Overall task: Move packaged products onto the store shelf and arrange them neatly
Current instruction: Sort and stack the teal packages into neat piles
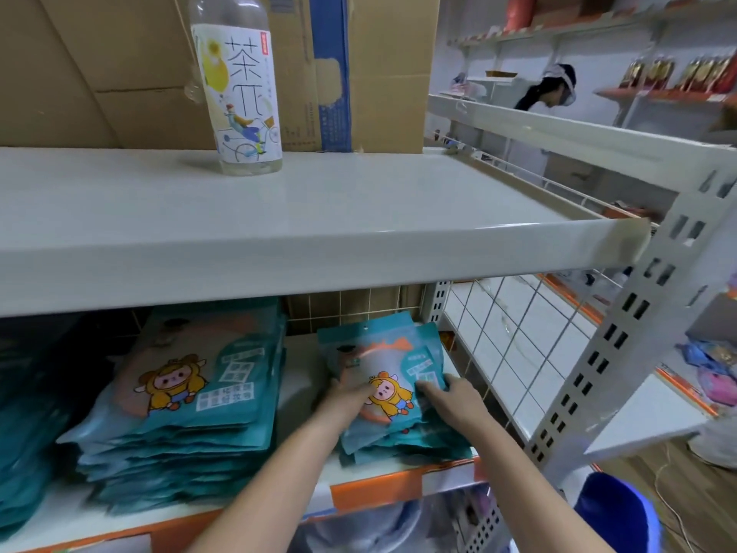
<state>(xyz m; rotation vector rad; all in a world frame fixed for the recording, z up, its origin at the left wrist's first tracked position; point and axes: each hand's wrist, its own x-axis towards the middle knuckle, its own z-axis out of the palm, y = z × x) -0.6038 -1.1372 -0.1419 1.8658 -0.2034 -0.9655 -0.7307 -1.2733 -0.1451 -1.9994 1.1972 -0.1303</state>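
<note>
The lower shelf of the white rack holds teal packets lying flat in stacks, each printed with a cartoon figure in a yellow hood. A tall stack sits toward the left of this shelf, and darker, blurred teal stacks lie further left still. A shorter stack sits at the shelf's right end, just beside the wire mesh side panel.

Both arms reach forward from below onto the shorter stack. The left hand lies palm down on the top packet's left part, fingers loosely curled and pressing on it. The right hand rests on the packet's right edge, fingers bent over that edge; whether they close around it cannot be told.

The top packet's long axis runs from the shelf's front toward its back, its hang hole at the far end, turned slightly askew to the packets under it.

On the upper shelf stands an upright bottle before cardboard boxes.
</note>
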